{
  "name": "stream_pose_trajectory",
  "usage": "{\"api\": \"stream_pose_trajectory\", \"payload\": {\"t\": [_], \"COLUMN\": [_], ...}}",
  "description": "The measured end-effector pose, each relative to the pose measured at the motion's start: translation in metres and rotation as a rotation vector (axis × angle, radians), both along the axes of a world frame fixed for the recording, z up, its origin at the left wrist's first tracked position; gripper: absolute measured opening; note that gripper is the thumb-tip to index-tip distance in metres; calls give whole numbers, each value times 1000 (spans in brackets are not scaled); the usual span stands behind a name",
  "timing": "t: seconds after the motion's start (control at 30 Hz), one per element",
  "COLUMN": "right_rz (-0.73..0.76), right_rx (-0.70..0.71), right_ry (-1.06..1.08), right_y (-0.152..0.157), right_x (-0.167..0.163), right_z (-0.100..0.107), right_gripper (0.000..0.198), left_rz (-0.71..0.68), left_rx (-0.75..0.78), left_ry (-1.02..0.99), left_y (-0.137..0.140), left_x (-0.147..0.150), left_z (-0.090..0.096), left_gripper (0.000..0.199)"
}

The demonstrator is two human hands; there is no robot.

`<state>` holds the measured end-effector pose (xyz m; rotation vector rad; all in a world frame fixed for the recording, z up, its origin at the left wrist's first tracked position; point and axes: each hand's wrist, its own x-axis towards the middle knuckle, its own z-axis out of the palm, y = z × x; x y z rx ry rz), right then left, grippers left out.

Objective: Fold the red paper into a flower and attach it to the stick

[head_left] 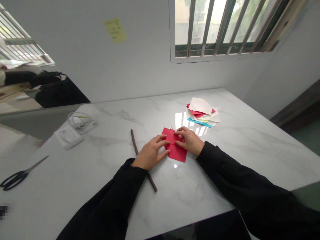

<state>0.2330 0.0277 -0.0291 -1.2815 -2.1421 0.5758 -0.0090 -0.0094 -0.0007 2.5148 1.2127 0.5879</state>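
A folded piece of red paper [178, 155] lies flat on the white marbled table, with a crease or fold edge along its middle. My left hand [150, 152] rests on its left side, fingers spread and tips touching the paper. From the right, my right hand [191, 140] touches the upper part, thumb and forefinger apart on the surface. A thin brown stick [134, 141] lies under my left wrist, both its ends showing. Just beyond the paper's top edge are tiny shiny bits [171, 127], too small to name.
Behind my right hand is a pile of paper pieces [200, 106], white, red and blue. Black-handled scissors [18, 178] lie at the far left, near a white box [68, 137] and a coiled cable [80, 122]. A dark flat object [212, 228] is at the front edge.
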Motion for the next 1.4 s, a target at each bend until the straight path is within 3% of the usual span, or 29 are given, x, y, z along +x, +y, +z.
{"api": "stream_pose_trajectory", "payload": {"t": [0.63, 0.8, 1.1, 1.4], "right_rz": [18, 115, 138, 128], "right_rx": [81, 180, 153, 151], "right_ry": [63, 47, 82, 64], "right_y": [-15, -16, -14, -16], "right_x": [10, 7, 5, 4], "right_z": [-7, -3, -2, 0], "right_gripper": [39, 22, 20, 19], "left_rz": [-33, -35, -37, -25], "left_rx": [28, 25, 129, 106], "left_ry": [-5, 34, 79, 59], "left_y": [2, 0, -7, -7], "left_x": [-1, 0, 6, 6], "left_z": [-12, -13, -14, -13], "left_gripper": [29, 34, 34, 38]}}
